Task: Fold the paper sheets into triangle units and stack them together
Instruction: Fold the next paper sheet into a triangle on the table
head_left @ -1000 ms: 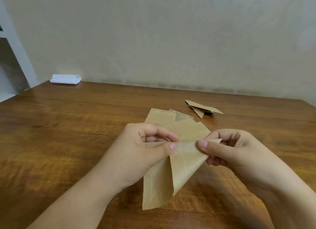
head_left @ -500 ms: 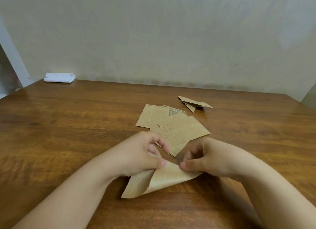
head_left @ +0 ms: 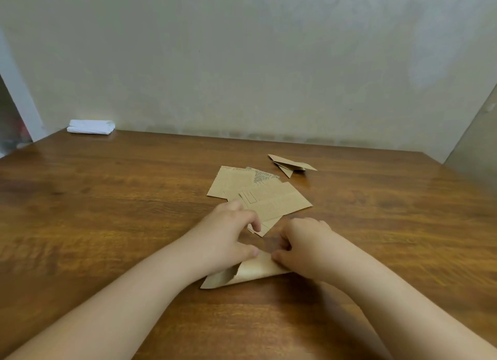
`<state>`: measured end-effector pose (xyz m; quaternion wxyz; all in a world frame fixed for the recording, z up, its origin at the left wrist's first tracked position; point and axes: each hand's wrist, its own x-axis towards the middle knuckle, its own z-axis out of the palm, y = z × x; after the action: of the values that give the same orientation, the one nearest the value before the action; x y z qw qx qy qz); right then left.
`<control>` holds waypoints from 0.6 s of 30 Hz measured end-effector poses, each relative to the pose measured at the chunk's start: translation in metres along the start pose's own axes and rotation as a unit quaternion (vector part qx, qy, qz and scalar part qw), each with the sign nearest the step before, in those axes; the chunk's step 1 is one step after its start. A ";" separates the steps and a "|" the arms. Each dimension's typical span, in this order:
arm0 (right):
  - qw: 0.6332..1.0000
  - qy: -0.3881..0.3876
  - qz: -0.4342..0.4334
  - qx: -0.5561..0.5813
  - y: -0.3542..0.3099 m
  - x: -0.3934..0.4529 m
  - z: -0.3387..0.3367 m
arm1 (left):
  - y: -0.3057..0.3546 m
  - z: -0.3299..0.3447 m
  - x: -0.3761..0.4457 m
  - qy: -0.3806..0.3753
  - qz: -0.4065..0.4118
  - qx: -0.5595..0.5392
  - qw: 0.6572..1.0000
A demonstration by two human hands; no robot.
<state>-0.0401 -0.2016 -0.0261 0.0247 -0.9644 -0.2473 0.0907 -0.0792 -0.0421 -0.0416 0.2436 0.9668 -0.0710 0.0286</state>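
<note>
Head view: thin tan part-folded paper sheet [head_left: 250,272], light, limp, creasable; left hand [head_left: 228,241] and right hand [head_left: 301,249] pinch its top fold, beside the flat tan paper sheets [head_left: 263,198].

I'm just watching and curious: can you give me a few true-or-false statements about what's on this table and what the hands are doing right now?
1. Both hands hold one brown paper piece on the wooden table. True: left hand, right hand.
2. The unfolded sheets lie beyond the hands. True.
3. The folded triangle units lie near the left edge. False: far right of the sheets.
4. The white folded cloth lies under the sheets. False: far left corner.
</note>
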 end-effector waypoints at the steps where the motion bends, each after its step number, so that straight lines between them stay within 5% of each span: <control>1: 1.000 0.003 -0.003 -0.011 -0.001 0.000 0.000 | 0.001 -0.002 -0.003 0.024 0.017 0.004 1.000; 11: 0.999 0.017 0.025 -0.014 0.001 0.002 0.002 | 0.005 0.007 -0.033 -0.009 0.022 -0.043 0.999; 18: 0.996 0.076 0.035 0.014 0.009 0.001 0.009 | 0.000 0.031 -0.040 0.057 0.040 -0.032 0.997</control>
<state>-0.0371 -0.2089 -0.0361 0.0539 -0.9760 -0.2098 0.0215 -0.1178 -0.0518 -0.0723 0.2768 0.9518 -0.0961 0.0911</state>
